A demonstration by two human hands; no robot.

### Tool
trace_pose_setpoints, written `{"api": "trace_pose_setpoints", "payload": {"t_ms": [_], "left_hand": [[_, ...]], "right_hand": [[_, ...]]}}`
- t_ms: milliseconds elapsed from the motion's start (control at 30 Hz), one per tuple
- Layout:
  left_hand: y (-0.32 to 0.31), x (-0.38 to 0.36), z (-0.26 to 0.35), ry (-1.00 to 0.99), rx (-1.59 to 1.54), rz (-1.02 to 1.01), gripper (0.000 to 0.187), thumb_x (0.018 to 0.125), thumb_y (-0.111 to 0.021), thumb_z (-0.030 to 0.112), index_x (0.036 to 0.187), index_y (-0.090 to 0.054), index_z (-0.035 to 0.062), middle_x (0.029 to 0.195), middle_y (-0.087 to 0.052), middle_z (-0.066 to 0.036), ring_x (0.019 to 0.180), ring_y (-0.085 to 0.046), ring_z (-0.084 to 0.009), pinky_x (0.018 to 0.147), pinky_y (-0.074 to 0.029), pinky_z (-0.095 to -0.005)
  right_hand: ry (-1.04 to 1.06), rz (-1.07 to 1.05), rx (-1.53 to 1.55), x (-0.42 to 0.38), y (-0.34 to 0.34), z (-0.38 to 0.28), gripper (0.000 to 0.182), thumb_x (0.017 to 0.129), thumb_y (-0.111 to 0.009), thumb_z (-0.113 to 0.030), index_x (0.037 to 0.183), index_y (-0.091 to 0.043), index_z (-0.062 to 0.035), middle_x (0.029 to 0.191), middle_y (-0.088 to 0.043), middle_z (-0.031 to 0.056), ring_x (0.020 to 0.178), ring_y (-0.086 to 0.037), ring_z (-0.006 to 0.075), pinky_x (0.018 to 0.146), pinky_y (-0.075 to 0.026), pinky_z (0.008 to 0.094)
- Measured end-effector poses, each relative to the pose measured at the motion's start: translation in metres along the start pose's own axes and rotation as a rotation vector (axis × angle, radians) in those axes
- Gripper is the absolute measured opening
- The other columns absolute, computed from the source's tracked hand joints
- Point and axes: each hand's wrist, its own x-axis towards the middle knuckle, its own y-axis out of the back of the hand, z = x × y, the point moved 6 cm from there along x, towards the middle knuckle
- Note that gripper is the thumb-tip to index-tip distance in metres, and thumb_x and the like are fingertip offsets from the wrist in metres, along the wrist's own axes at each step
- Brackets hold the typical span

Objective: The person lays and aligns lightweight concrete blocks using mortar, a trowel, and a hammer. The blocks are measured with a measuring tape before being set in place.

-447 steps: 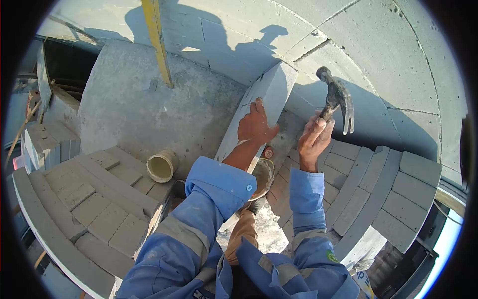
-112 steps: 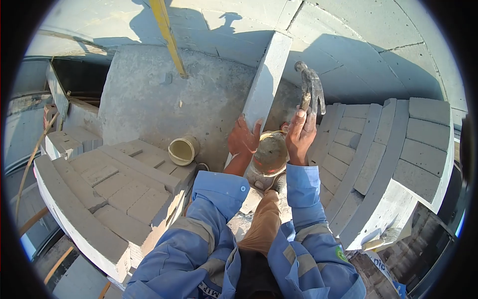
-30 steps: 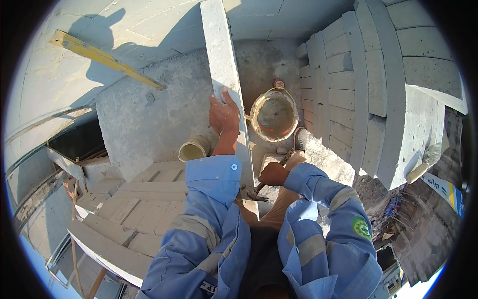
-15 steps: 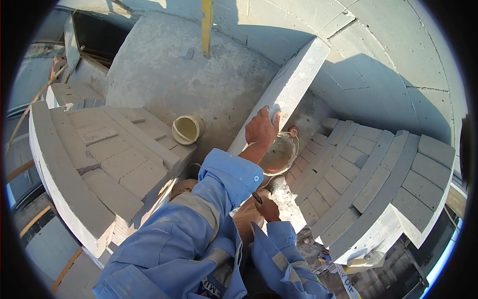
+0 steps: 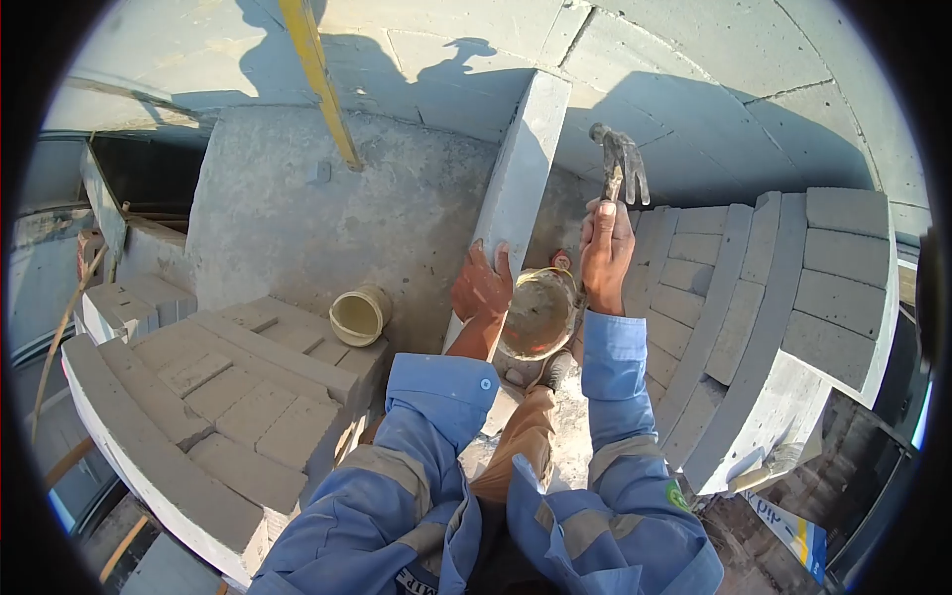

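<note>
My left hand (image 5: 483, 283) grips the near end of a long, narrow light-grey concrete block (image 5: 523, 164), its fingers lying across the top face. The block's far end reaches toward the wall. In my right hand (image 5: 607, 253) is a claw hammer (image 5: 619, 164), held by its handle with the metal head up, apart from the block. Between my two hands, below the hammer, sits a bucket of grey wet mix (image 5: 538, 312).
Stacked grey blocks stand on the left (image 5: 223, 387) and on the right (image 5: 783, 268). A pale bucket (image 5: 360, 314) lies tipped toward me on the concrete floor (image 5: 268, 218). A yellow bar (image 5: 322, 79) leans near the block wall (image 5: 694, 50).
My right hand has risen from low near my body, bringing the hammer up beside the block. My left hand stays on the block, and the view has shifted.
</note>
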Motion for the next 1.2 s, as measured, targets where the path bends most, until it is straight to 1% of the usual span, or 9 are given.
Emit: {"api": "trace_pose_setpoints", "payload": {"t_ms": [167, 233, 467, 667, 800, 867, 967, 1067, 1200], "left_hand": [[-0.005, 0.001, -0.005, 0.034, 0.014, -0.019, 0.055, 0.100, -0.047, 0.052, 0.126, -0.060, 0.0044, 0.107, -0.071, -0.022, 0.090, -0.070, -0.0409, 0.076, -0.057, -0.0491], [-0.007, -0.004, -0.007, 0.049, 0.021, -0.014, 0.055, 0.100, -0.047, 0.052, 0.125, -0.060, 0.0045, 0.106, -0.071, -0.021, 0.090, -0.071, -0.0403, 0.076, -0.057, -0.0488], [0.003, 0.002, -0.002, 0.085, -0.001, -0.014, 0.051, 0.100, -0.051, 0.050, 0.123, -0.061, 0.0050, 0.105, -0.072, -0.019, 0.089, -0.071, -0.0380, 0.075, -0.057, -0.0470], [0.007, 0.002, -0.001, 0.069, -0.035, -0.051, 0.051, 0.099, -0.052, 0.048, 0.124, -0.060, 0.0041, 0.105, -0.072, -0.019, 0.090, -0.071, -0.0378, 0.077, -0.057, -0.0464], [0.001, 0.000, -0.005, 0.059, -0.086, -0.068, 0.056, 0.101, -0.045, 0.053, 0.130, -0.057, 0.0070, 0.106, -0.072, -0.021, 0.096, -0.070, -0.0393, 0.084, -0.056, -0.0481], [0.004, 0.000, -0.004, 0.051, -0.074, -0.043, 0.056, 0.101, -0.045, 0.053, 0.130, -0.057, 0.0070, 0.105, -0.072, -0.021, 0.095, -0.070, -0.0392, 0.084, -0.056, -0.0481], [0.001, -0.003, -0.004, 0.053, -0.063, -0.041, 0.057, 0.101, -0.044, 0.054, 0.131, -0.057, 0.0073, 0.104, -0.072, -0.021, 0.094, -0.070, -0.0393, 0.082, -0.056, -0.0481], [0.003, 0.005, -0.002, 0.067, -0.050, -0.062, 0.058, 0.101, -0.044, 0.055, 0.132, -0.057, 0.0080, 0.103, -0.072, -0.021, 0.092, -0.070, -0.0392, 0.080, -0.056, -0.0483], [-0.001, 0.000, -0.006, 0.052, -0.074, -0.025, 0.058, 0.100, -0.045, 0.056, 0.132, -0.057, 0.0080, 0.098, -0.072, -0.021, 0.089, -0.071, -0.0376, 0.076, -0.056, -0.0483]], "right_hand": [[0.280, 0.043, -0.206, 0.063, -0.048, 0.031, 0.055, 0.107, -0.040, -0.049, 0.087, -0.057, -0.0009, 0.063, -0.048, 0.0025, 0.058, -0.047, 0.0124, 0.053, -0.038, 0.0306], [0.167, -0.074, -0.605, 0.079, -0.067, 0.058, 0.052, 0.108, -0.038, -0.042, 0.088, -0.054, 0.0029, 0.070, -0.057, 0.0277, 0.064, -0.056, 0.0476, 0.061, -0.044, 0.0496], [0.077, -0.064, -0.462, 0.065, -0.065, 0.044, 0.058, 0.107, -0.038, -0.048, 0.087, -0.057, 0.0032, 0.069, -0.058, 0.0250, 0.068, -0.059, 0.0424, 0.066, -0.045, 0.0496], [0.048, -0.044, -0.208, 0.063, -0.059, 0.028, 0.058, 0.108, -0.036, -0.048, 0.077, -0.054, -0.0021, 0.061, -0.049, 0.0030, 0.054, -0.044, 0.0137, 0.052, -0.036, 0.0315], [0.177, 0.025, 0.004, 0.075, -0.064, -0.003, 0.055, 0.108, -0.035, -0.046, 0.078, -0.052, -0.0036, 0.060, -0.043, 0.0014, 0.054, -0.040, 0.0117, 0.051, -0.034, 0.0311], [0.315, 0.068, -0.167, 0.108, -0.067, 0.020, 0.055, 0.108, -0.035, -0.045, 0.079, -0.054, -0.0023, 0.059, -0.045, 0.0045, 0.056, -0.043, 0.0150, 0.053, -0.035, 0.0318], [0.086, -0.151, -0.693, 0.134, -0.078, 0.059, 0.057, 0.108, -0.035, -0.044, 0.079, -0.055, -0.0003, 0.059, -0.047, 0.0073, 0.058, -0.046, 0.0181, 0.055, -0.037, 0.0323], [0.090, -0.131, -0.549, 0.120, -0.075, 0.050, 0.060, 0.107, -0.037, -0.049, 0.078, -0.056, -0.0002, 0.061, -0.048, 0.0053, 0.057, -0.046, 0.0152, 0.054, -0.036, 0.0307], [-0.200, -0.021, -0.040, 0.022, -0.043, 0.057, 0.063, 0.104, -0.038, -0.060, 0.079, -0.054, -0.0039, 0.059, -0.042, -0.0014, 0.052, -0.039, 0.0078, 0.047, -0.031, 0.0244]]}}
